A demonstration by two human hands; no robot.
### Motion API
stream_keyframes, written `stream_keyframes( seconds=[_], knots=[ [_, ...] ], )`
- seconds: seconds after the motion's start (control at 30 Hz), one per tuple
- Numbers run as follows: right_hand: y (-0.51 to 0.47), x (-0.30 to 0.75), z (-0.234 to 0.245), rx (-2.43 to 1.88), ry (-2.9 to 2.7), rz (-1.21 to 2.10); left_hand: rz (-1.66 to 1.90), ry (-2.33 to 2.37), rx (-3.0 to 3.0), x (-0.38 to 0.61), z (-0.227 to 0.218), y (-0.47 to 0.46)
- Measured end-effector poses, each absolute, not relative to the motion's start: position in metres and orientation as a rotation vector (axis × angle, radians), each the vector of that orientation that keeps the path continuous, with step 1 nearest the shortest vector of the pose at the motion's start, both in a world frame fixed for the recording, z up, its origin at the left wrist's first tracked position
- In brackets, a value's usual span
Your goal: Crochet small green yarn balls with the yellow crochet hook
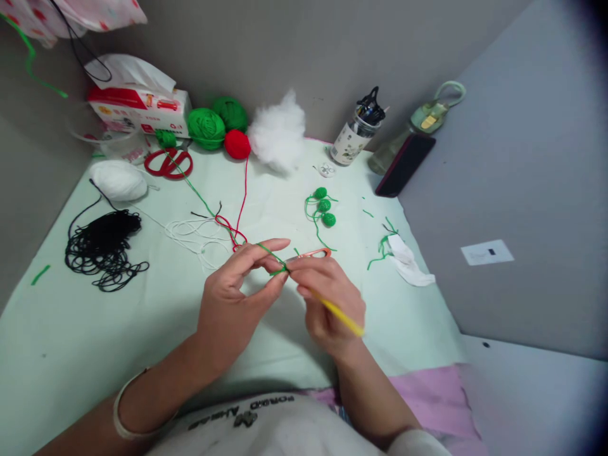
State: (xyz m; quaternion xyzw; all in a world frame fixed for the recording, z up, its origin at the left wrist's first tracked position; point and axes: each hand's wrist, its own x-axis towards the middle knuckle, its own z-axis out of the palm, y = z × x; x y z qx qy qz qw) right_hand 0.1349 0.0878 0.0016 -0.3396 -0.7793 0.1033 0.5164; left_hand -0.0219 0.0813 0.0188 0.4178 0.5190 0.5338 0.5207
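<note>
My left hand (232, 304) pinches a small piece of green yarn work (279, 272) between thumb and fingers. A green strand (199, 196) runs over its index finger from a small green ball (166, 139) at the back. My right hand (335, 301) grips a crochet hook with a yellow handle (344, 318), its tip meeting the green yarn at my left fingertips. Just beyond my right hand lies an orange-handled tool (322, 253), partly hidden. Three small green crocheted balls (323, 206) with yarn tails rest farther back on the table.
Black yarn (107, 244), white yarn (118, 180) and red-handled scissors (168, 164) are on the left. Green balls (206, 128), a red ball (237, 144), white stuffing (279, 133) and a tissue pack (142, 111) line the back. A pen jar (350, 142), phone (405, 166) and bottle (392, 149) stand right.
</note>
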Motion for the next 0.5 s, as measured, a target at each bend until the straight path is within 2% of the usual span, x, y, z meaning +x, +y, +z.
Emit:
stream_keyframes(
  seconds=[0.1, 0.17, 0.37, 0.5],
  knots=[
    [0.083, 0.134, -0.002, -0.899, -2.010, -0.025, 1.125, 1.007, 0.654, -0.022, 0.022, 0.085],
    [0.082, 0.133, -0.003, -0.898, -1.951, 0.025, 1.008, 0.840, 0.458, -0.023, 0.022, 0.089],
    [0.090, 0.132, 0.006, -0.893, -1.332, 0.760, 1.024, 0.815, 0.403, -0.031, 0.021, 0.095],
    [0.095, 0.129, 0.009, -0.869, -1.115, 1.074, 1.062, 0.869, 0.524, -0.030, 0.020, 0.092]
  ],
)
